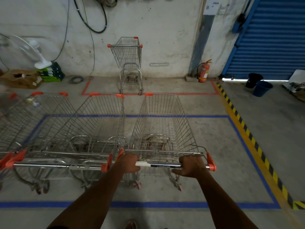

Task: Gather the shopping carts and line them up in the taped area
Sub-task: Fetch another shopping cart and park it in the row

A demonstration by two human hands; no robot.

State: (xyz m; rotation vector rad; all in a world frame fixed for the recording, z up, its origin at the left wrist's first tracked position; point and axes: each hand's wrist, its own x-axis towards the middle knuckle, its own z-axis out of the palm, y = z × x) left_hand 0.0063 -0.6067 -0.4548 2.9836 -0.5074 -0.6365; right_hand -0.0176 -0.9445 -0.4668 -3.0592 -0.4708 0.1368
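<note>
I stand behind a wire shopping cart (162, 123) with orange corner caps, inside the blue taped area (165, 204). My left hand (130, 163) and my right hand (192, 165) both grip its chrome handle bar (165, 165). A second cart (97, 126) stands right beside it on the left, and a third cart (41, 116) is further left, all facing the wall. Part of another cart shows at the left frame edge. A lone cart (128, 55) stands by the far wall inside a red taped box (181, 93).
A yellow-black hazard stripe (247, 131) runs along the right of the blue tape. A fire extinguisher (203, 71), two dark buckets (261, 88) and a blue roller shutter (272, 38) are at the back right. Cardboard box (21, 79), green crates and a white fan sit back left.
</note>
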